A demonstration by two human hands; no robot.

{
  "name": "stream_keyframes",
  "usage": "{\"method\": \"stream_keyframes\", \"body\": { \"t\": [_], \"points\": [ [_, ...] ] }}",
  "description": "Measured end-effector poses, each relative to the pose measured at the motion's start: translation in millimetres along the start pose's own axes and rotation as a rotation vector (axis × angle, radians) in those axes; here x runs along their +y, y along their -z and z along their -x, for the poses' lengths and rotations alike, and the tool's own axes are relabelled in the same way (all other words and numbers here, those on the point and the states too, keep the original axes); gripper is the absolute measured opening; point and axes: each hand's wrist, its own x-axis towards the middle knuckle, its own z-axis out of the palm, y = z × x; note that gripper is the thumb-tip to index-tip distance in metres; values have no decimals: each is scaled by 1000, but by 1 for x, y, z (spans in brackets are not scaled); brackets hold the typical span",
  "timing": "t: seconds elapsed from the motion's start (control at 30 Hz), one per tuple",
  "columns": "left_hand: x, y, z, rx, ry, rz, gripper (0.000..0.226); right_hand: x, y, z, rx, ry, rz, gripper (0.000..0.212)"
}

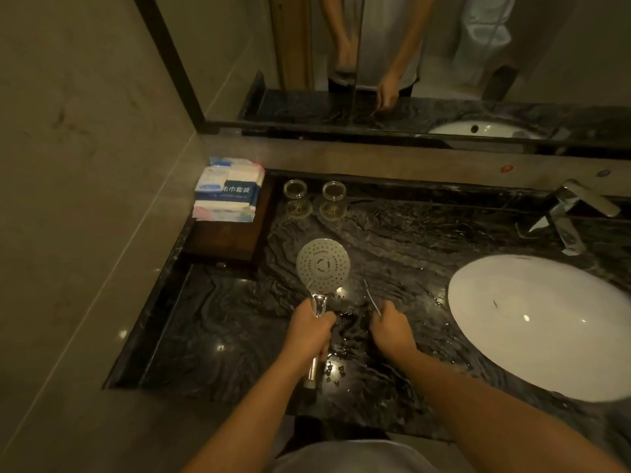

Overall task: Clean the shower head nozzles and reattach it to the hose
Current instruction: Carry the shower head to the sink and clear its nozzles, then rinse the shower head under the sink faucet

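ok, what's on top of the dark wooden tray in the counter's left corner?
On the dark wooden tray sits a stack of white-and-blue wrapped packs at its rear end, against the wall. The tray's near part shows bare wood. What lies beneath the stack is hidden.

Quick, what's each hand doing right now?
Left hand: grips the shower head by its handle.
Right hand: pinches a thin pin-like tool.

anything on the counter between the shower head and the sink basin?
Head view: only the thin pick pinched in the right hand, over wet bare counter, lies between shower head and sink basin.
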Motion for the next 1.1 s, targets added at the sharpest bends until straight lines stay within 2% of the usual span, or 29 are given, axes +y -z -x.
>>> {"method": "stream_keyframes", "body": {
  "t": [0.27, 0.47, 0.67, 0.93, 1.1],
  "points": [
    [-21, 11, 7, 25, 30, 3, 14, -16, -34, -18, -41, -90, 65, 9],
    [-31, 21, 11, -11, 98, 44, 16, -32, -53, -33, -43, -149, 87, 26],
    [-36, 29, 6, 3, 117, 32, 19, -34, -64, -42, -33, -173, 122, 22],
    [-48, 39, -9, -52, 152, 0, 12, -35, -63, -38, -41, -170, 87, 25],
    [-52, 19, -24, -159, 141, -78, 4, -27, -40, -15, 60, -169, -16, 24]
  ]
}}
